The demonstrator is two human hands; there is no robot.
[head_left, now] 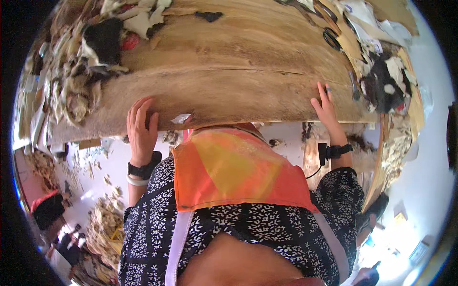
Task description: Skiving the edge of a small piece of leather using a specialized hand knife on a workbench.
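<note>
My left hand (141,125) rests open, fingers slightly curved, on the near edge of a large brown worktop (229,52) with a seam across it. My right hand (326,107) also lies open on that edge, fingers spread toward the far side. Neither holds anything. A small pale scrap (180,117) sits on the board just right of my left hand. Beyond my right hand are black-handled scissors (330,39) and a slim metal tool (354,90). An orange and yellow apron (238,171) covers my front below the board.
Fur and hide scraps (100,40) pile along the board's left side. More black-and-white pieces (384,81) and paper sheets (381,28) lie at the right. Loose fluffy offcuts (105,229) cover part of the floor at lower left, near dark, partly unclear shapes.
</note>
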